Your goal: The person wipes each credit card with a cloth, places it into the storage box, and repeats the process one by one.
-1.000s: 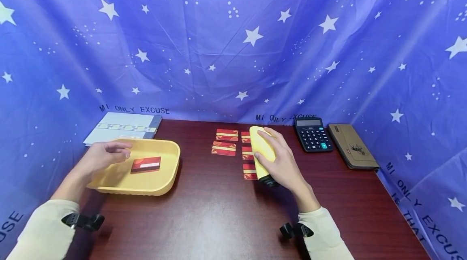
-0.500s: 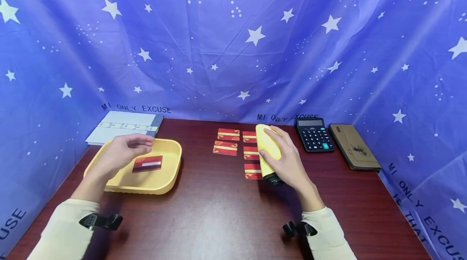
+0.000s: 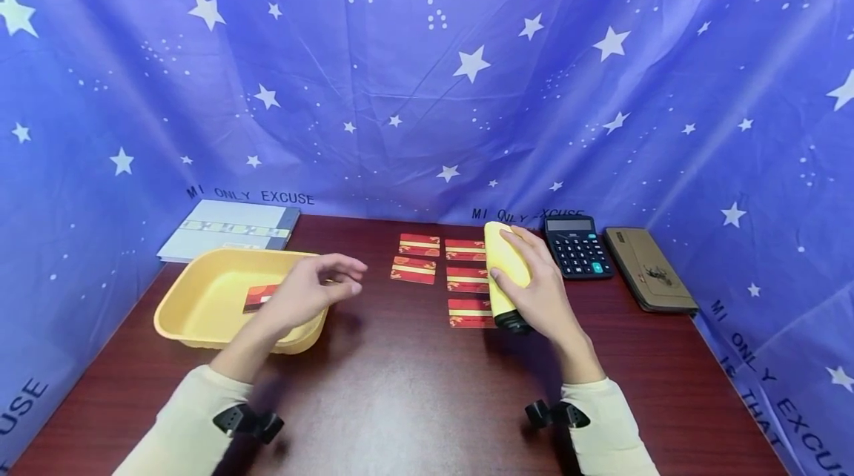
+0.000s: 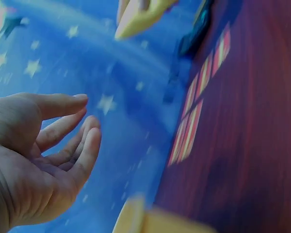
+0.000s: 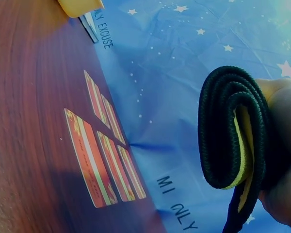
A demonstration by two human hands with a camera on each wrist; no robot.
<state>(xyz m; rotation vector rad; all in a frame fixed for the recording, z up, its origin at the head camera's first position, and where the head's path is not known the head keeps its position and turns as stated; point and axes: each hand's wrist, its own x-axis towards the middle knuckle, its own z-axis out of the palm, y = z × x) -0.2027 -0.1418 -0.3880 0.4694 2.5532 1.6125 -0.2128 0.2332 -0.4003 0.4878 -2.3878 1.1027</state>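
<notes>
My right hand [image 3: 543, 294] grips a folded yellow cloth [image 3: 505, 257] with a black ribbed end [image 5: 225, 126], which shows as rolled layers in the right wrist view. It is held over the right side of several red cards [image 3: 470, 313] with gold stripes, laid in two columns on the table. My left hand [image 3: 307, 291] is in the air over the right rim of a yellow tray [image 3: 193, 291], fingers loosely bent and nothing between them. One red card [image 3: 256, 298] lies in the tray, partly hidden by the left hand and wrist.
A black calculator [image 3: 577, 248] and a brown wallet [image 3: 650, 270] lie at the back right. A pale book or folder [image 3: 227, 227] lies behind the tray. A blue star-patterned curtain [image 3: 387, 75] closes off the back and sides of the dark red table [image 3: 400, 387].
My left hand has moved right, from the tray's left side to beyond its right rim. My right hand has drifted slightly right with the yellow cloth, showing more of the cards.
</notes>
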